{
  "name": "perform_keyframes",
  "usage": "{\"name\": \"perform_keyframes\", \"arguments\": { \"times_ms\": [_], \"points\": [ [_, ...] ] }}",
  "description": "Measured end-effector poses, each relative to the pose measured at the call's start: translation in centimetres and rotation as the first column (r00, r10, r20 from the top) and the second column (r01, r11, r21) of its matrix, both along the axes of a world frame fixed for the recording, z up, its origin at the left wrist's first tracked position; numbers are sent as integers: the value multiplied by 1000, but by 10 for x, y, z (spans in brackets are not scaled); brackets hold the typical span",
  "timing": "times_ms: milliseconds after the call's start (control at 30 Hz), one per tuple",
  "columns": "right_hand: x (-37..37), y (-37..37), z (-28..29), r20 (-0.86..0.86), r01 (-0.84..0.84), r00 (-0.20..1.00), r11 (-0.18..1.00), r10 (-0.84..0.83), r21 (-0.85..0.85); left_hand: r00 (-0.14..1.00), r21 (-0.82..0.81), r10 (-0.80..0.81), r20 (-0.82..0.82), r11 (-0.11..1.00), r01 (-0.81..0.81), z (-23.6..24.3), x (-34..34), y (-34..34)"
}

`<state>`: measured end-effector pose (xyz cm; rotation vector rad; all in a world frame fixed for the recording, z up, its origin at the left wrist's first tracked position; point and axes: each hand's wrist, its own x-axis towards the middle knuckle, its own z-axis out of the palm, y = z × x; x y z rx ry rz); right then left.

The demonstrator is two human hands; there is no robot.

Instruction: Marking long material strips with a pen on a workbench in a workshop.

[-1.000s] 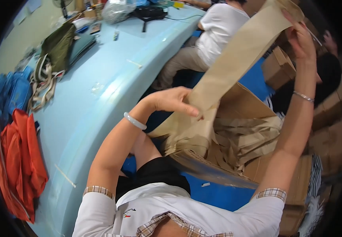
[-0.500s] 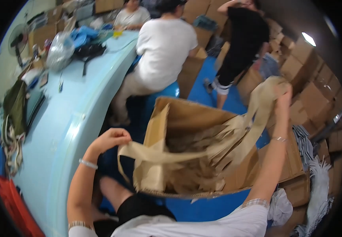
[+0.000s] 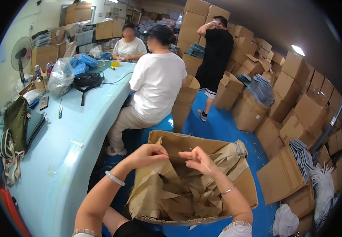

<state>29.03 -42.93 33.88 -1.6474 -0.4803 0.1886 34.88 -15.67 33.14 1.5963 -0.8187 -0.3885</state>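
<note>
Both my hands are above an open cardboard box full of tan fabric strips. My left hand is closed in a pinch over the box's left part, with tan fabric just below it. What lies between its fingertips is too small to make out. Close to its right, my right hand has its fingers bent and partly apart. A small bluish tip shows by its thumb and fingers, but I cannot name the thing. The two hands are a short gap apart.
A pale blue table on the left holds a plastic bag, a black bag and a green bag. Ahead, a person in white sits on a blue stool. Cardboard boxes line the right.
The tan strip stretched between my hands has dropped into the box. My right hand has come down and left, my left hand slightly right, so they are now close together.
</note>
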Motion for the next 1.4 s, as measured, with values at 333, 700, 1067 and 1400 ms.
{"name": "perform_keyframes", "arguments": {
  "times_ms": [333, 700, 1067, 1400],
  "points": [
    [-10, -5, -2, -168, 49, 984, 994, -65, -98, 980, 197, -39, 193, 980, 0, -3, -20, -7],
    [-29, -98, -76, -392, -142, 920, 914, -19, -379, 997, 416, 54, 58, 906, -73, -70, -29, 50],
    [174, -32, -181, -590, -582, 727, 772, 352, -257, 992, 236, 34, 118, 970, -61, -119, -32, 40],
    [194, 13, -162, 14, -521, 796, 696, 605, -494, 952, 176, 231, 202, 947, -268, -111, -82, 91]
  ]
}}
